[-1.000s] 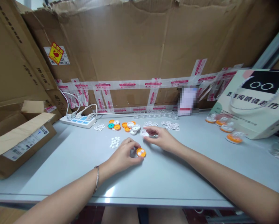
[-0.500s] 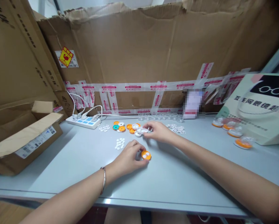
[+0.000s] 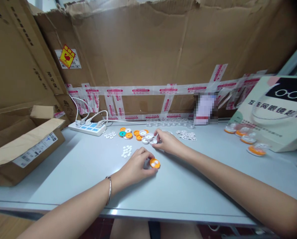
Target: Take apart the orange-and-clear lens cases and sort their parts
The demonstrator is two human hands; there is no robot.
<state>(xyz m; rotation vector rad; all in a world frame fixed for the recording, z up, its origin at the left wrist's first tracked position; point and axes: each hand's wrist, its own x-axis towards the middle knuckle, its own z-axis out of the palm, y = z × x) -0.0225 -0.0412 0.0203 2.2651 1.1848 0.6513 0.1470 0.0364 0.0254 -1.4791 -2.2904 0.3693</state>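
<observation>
My left hand rests near the middle of the table, thumb and fingers closed round the rim of an orange round cap. Small white discs lie inside that cap. Farther back, my right hand has thumb and fingertips about the right edge of a white round cap; its inner fingers are partly hidden. Beside it sit more white caps and orange caps. A teal cap lies in another cluster to the left. Loose white discs are spread left of my left hand.
Clear plastic domes line the back. Black-and-white dotted pieces lie right of my right hand. Orange-based clear domes stand by a paper bag. A power strip and an open carton are at left.
My right hand has drawn slightly right, uncovering more of the white caps. The left hand keeps hold of the orange cap. The whole view has shifted a little.
</observation>
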